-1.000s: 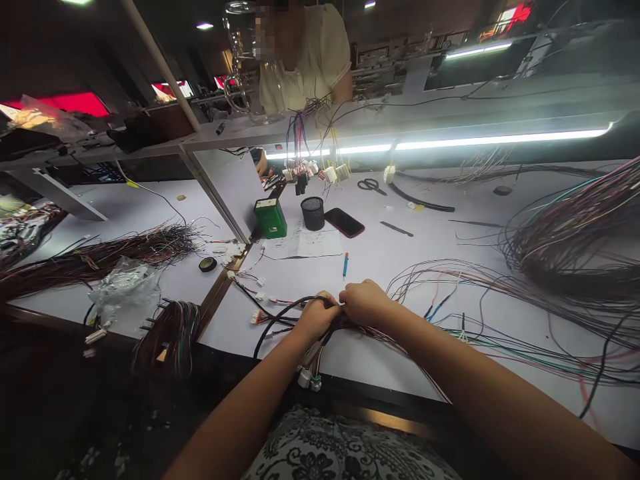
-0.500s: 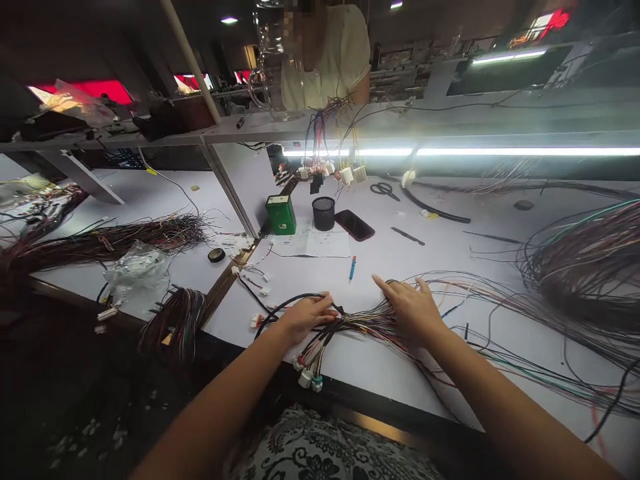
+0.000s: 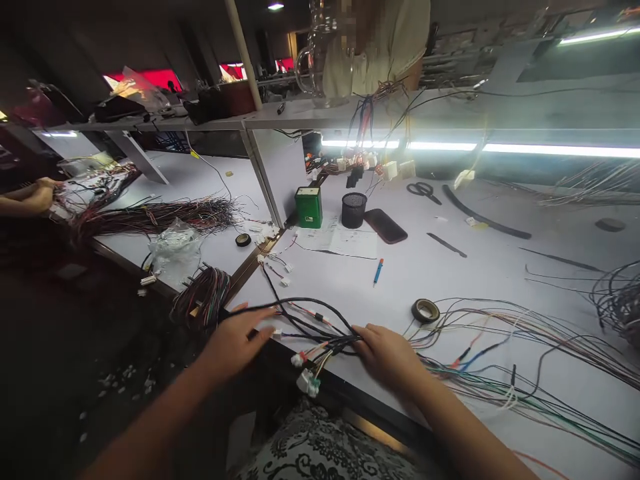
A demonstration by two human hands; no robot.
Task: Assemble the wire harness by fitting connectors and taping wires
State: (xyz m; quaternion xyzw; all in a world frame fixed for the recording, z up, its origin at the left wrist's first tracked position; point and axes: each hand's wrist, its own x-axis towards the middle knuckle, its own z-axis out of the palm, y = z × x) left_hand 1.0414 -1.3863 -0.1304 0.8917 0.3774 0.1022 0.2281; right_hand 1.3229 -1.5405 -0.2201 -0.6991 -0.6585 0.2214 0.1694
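Observation:
My right hand (image 3: pixel 387 351) is closed around a wire harness (image 3: pixel 340 341) near the bench's front edge. From this grip, black-sleeved branches spread leftward. Several end in connectors, among them a white connector (image 3: pixel 306 383) hanging at the edge and a small red-and-white connector (image 3: pixel 299 360). My left hand (image 3: pixel 234 343) is open, fingers stretched and thumb apart, beside the curved black cable (image 3: pixel 300 301). Its thumb is close to another white connector (image 3: pixel 277 334); whether they touch I cannot tell. A roll of black tape (image 3: pixel 425 311) lies just beyond my right hand.
Loose wires (image 3: pixel 530 320) spread across the right side. Further back are a blue pen (image 3: pixel 379 272), a phone (image 3: pixel 386 226), a mesh cup (image 3: pixel 354 211), a green box (image 3: pixel 309 207) and scissors (image 3: pixel 424 193). A wire coil (image 3: pixel 205 293) hangs over the left edge. Another person's hand (image 3: pixel 43 195) is far left.
My left hand has left the bundle's tie point and moved left, opening. My right hand has come left and closed on the harness, uncovering the tape roll. The view has shifted right.

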